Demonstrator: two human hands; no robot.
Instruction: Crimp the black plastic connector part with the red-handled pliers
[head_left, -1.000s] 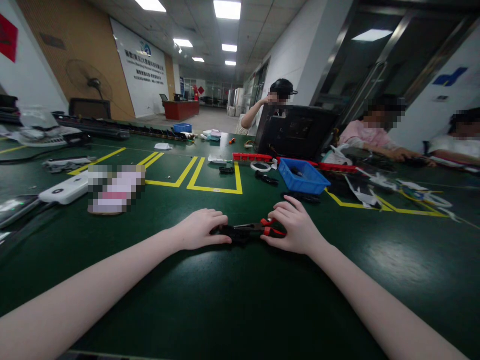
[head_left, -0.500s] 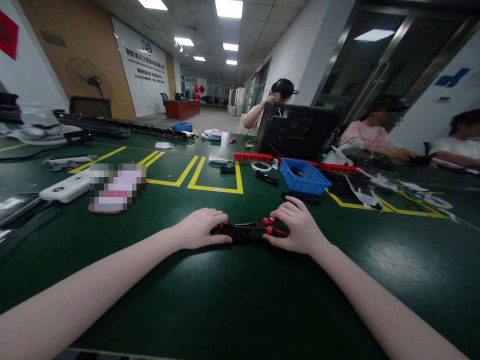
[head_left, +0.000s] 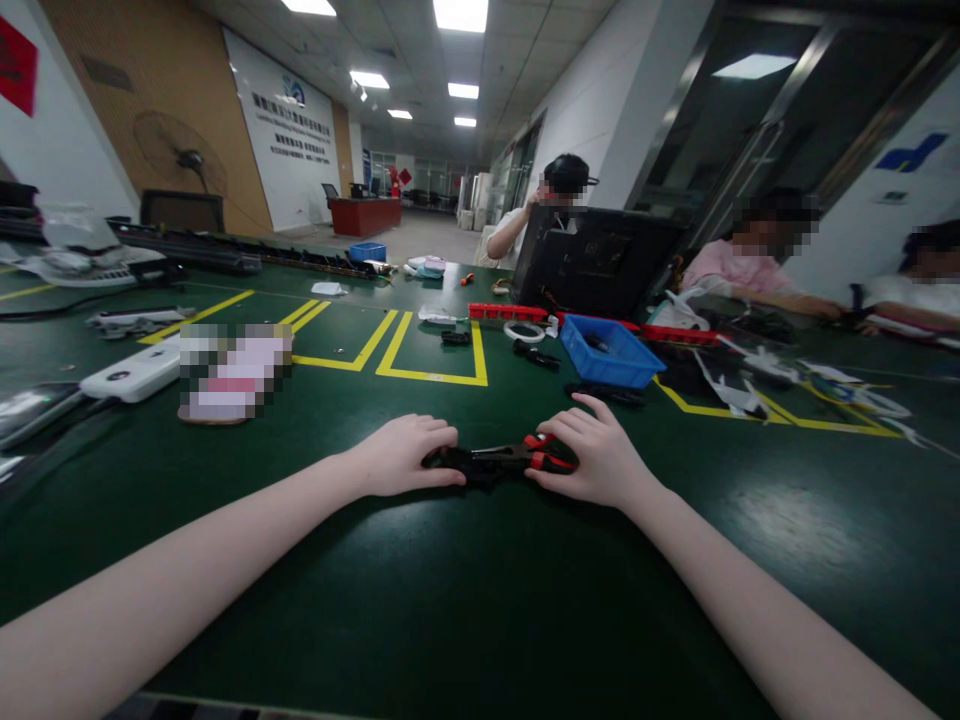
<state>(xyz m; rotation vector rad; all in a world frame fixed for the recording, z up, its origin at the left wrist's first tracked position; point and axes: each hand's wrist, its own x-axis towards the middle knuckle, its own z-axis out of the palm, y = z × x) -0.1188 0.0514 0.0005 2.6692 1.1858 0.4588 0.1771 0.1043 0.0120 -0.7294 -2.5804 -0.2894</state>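
Observation:
Low over the green table, my left hand (head_left: 409,457) is closed round a dark bundle that looks like a coiled black cable (head_left: 474,466), pinched between thumb and fingers. My right hand (head_left: 596,450) grips needle-nose pliers (head_left: 517,454) by their red and black handles, with the index finger stretched out above. The jaws point left and lie against the top of the black bundle. Whether they bite on a strand of it I cannot tell.
Beyond my right hand stands a blue bin (head_left: 611,352) with dark items inside. A white power strip (head_left: 139,372) and a phone-like pinkish thing (head_left: 238,380) lie at left. Yellow tape (head_left: 431,376) marks the table. Farther back are a large black case (head_left: 600,260) and several people.
Both hands keep almost the same place and hold. The pliers' handles look slightly closer together; the view has shifted a little.

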